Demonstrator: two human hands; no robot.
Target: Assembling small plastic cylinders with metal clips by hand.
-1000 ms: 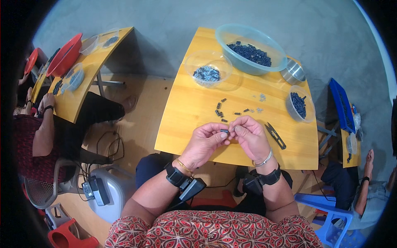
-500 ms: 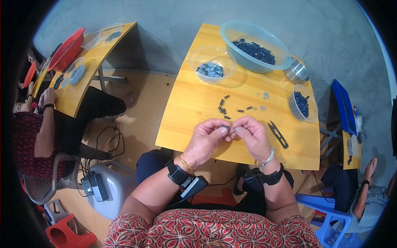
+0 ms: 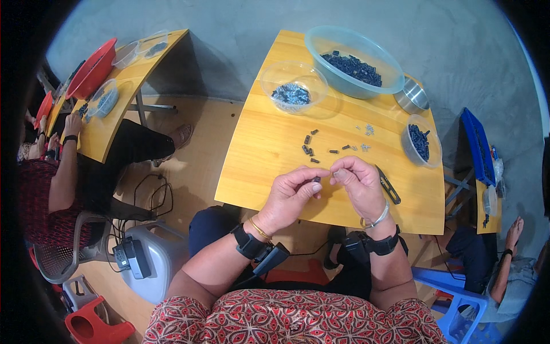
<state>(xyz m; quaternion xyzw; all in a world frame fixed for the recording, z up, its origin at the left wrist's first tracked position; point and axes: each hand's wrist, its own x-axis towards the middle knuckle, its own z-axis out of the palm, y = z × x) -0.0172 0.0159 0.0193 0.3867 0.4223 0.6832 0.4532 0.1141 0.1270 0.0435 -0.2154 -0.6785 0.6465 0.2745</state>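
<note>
Nearly fingertip to fingertip, the left hand (image 3: 290, 196) pinches a dark piece (image 3: 316, 179), the right hand (image 3: 363, 188) pinched too, any contents unclear.

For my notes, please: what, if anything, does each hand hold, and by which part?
The left hand pinches a small dark piece; its fingers partly hide it, so which part is gripped cannot be told. Whether the right hand holds anything is unclear.

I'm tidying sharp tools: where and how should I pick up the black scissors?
Take the black scissors by the handle end, probably from the right: it lies uncovered, toward the table's near edge, while the right hand is close to the blades.
</note>
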